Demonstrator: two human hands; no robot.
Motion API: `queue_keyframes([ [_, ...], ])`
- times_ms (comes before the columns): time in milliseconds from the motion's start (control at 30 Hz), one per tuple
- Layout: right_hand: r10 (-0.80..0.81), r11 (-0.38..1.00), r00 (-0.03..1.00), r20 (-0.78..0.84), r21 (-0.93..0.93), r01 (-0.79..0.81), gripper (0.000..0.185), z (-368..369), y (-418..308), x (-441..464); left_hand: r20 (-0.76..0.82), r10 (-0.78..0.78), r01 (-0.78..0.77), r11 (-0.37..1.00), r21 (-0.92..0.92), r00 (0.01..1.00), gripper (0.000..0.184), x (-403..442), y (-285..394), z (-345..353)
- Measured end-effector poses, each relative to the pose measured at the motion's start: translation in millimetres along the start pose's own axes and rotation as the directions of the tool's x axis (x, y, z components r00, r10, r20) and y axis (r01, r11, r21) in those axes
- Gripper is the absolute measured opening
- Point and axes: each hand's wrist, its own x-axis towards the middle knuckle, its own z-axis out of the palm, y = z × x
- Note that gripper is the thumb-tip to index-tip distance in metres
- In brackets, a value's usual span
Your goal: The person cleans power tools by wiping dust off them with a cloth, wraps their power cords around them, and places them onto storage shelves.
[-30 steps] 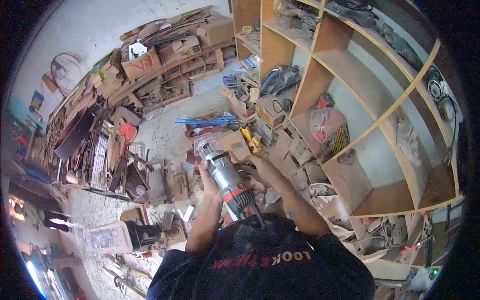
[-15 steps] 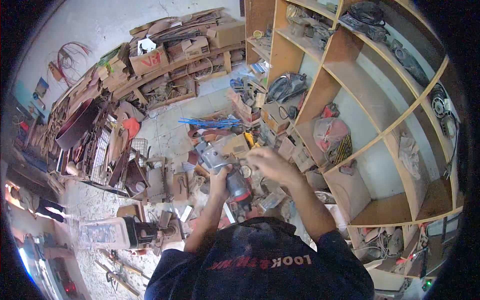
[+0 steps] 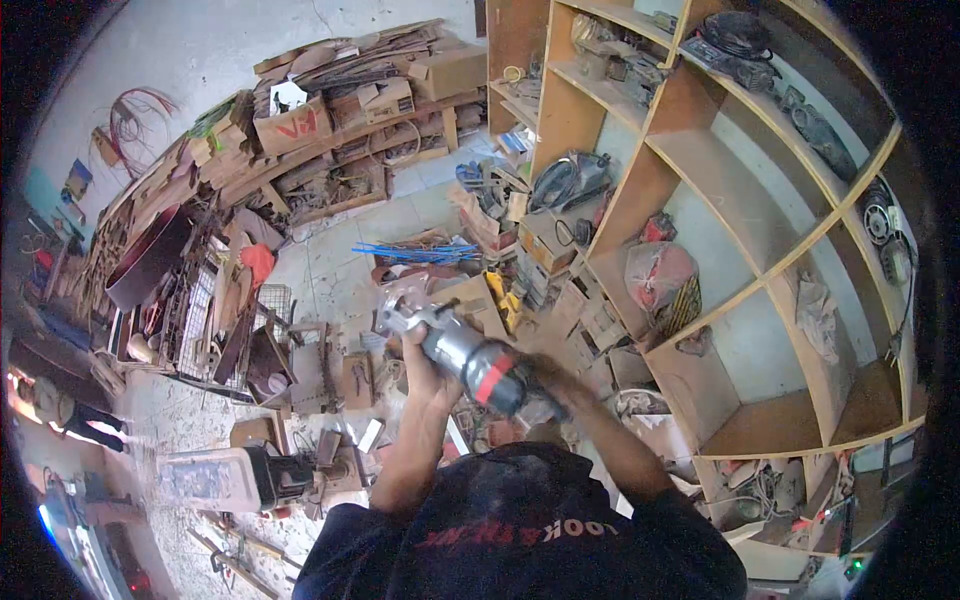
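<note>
My left hand is wrapped around the silver body of a power tool, which has a red band and a dark rear end. The tool is held tilted, with its metal front pointing to the upper left and its rear to the lower right. Beside the rear end is my right hand, blurred and partly hidden, so its fingers cannot be made out. Beyond the tool, a yellow tool lies by a cardboard box, and blue rods lie farther off.
Wooden shelves with bags and tools stand at the right. A wire basket of scraps is at the left, near a long box-shaped object. Stacked wood lines the back wall. Another person's legs show at far left.
The tool has turned in my left hand, its rear swinging rightward and up. My right hand, raised apart from the tool half a second ago, has moved down beside its rear end.
</note>
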Motion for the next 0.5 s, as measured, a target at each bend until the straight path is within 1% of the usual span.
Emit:
queue_keyframes([
  [33, 0.075, 0.987, 0.996, -0.046, 0.143, -0.068, 0.032, -13, -27, 4, 0.053, -0.065, 0.061, 0.996, 0.07, 0.996, 0.047, -2, 0, -4],
  [67, 0.156, 0.949, 0.985, -0.078, 0.288, -0.128, 0.033, -21, -54, 4, 0.049, -0.068, 0.064, 0.996, 0.069, 0.997, 0.047, -5, -5, -8],
  [100, 0.157, 0.948, 0.984, -0.078, 0.291, -0.128, 0.033, -28, -61, 10, 0.005, -0.006, 0.004, 0.969, 0.248, 1.0, 0.048, -6, -13, -12],
  [133, 0.048, 0.998, 0.992, -0.113, 0.052, -0.043, 0.034, -33, -66, 16, -0.025, 0.063, -0.047, 0.905, 0.423, 0.998, 0.049, -6, -17, -17],
  [167, -0.067, 0.98, 0.991, -0.119, -0.193, 0.043, 0.037, -36, -70, 18, 0.073, 0.096, -0.12, 0.851, 0.511, 0.993, 0.047, -4, -18, -27],
  [200, -0.069, 0.98, 0.991, -0.119, -0.194, 0.045, 0.037, -30, -83, 11, 0.074, 0.097, -0.121, 0.851, 0.511, 0.993, 0.047, -2, -19, -30],
  [233, -0.062, 0.986, 0.988, -0.141, -0.165, 0.038, 0.038, -19, -105, -2, 0.102, 0.207, -0.223, 0.732, 0.644, 0.973, 0.045, 1, -21, -33],
  [267, -0.054, 0.99, 0.985, -0.163, -0.137, 0.032, 0.04, -7, -125, -16, 0.146, 0.308, -0.307, 0.581, 0.754, 0.94, 0.043, 2, -25, -33],
  [300, -0.002, 0.998, 0.994, -0.111, -0.066, -0.006, 0.041, 4, -137, -28, 0.071, 0.396, -0.307, 0.572, 0.761, 0.916, 0.039, 2, -28, -17],
  [333, -0.125, 0.992, 0.989, -0.076, -0.026, 0.123, 0.037, 21, -135, -34, 0.069, 0.399, -0.307, 0.571, 0.762, 0.914, 0.039, 8, -28, -19],
  [367, -0.246, 0.969, 0.968, -0.049, 0.022, 0.248, 0.033, 39, -130, -43, -0.025, 0.454, -0.338, 0.698, 0.631, 0.891, 0.038, 15, -27, -26],
  [400, -0.178, 0.982, 0.983, 0.055, 0.075, 0.173, 0.034, 57, -127, -51, -0.124, 0.486, -0.378, 0.793, 0.477, 0.865, 0.038, 21, -26, -28],
  [433, -0.113, 0.988, 0.98, 0.161, 0.118, 0.095, 0.034, 70, -123, -59, -0.196, 0.448, -0.348, 0.85, 0.395, 0.872, 0.037, 21, -19, -17],
  [467, -0.175, 0.984, 0.976, 0.13, 0.042, 0.171, 0.034, 76, -93, -50, -0.191, 0.448, -0.348, 0.849, 0.397, 0.874, 0.037, 17, -13, -5],
  [500, -0.236, 0.97, 0.967, 0.099, -0.038, 0.24, 0.036, 83, -63, -41, -0.156, 0.341, -0.306, 0.929, 0.21, 0.927, 0.039, 12, -6, 8],
])
